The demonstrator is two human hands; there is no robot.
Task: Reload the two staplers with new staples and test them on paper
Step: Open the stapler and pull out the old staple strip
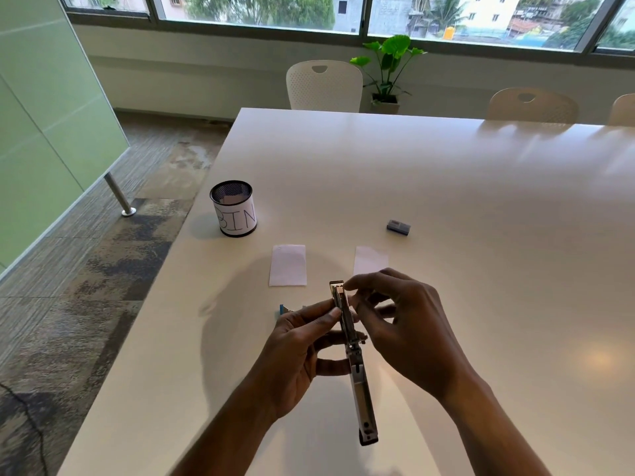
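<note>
A metal stapler (355,365) is swung fully open in front of me, its long body pointing away from me above the table. My left hand (302,348) grips its middle from the left. My right hand (402,324) pinches at the stapler's far tip, fingers at the staple channel; whether it holds staples I cannot tell. Two small white paper slips (288,265) (370,260) lie flat beyond my hands. A small dark staple box (398,227) sits farther right. A bit of blue object (282,309) peeks out behind my left hand.
A black mesh cup labelled BIN (234,208) stands at the left of the white table (481,201), near its edge. White chairs (324,85) and a potted plant (388,73) stand beyond the table's far edge.
</note>
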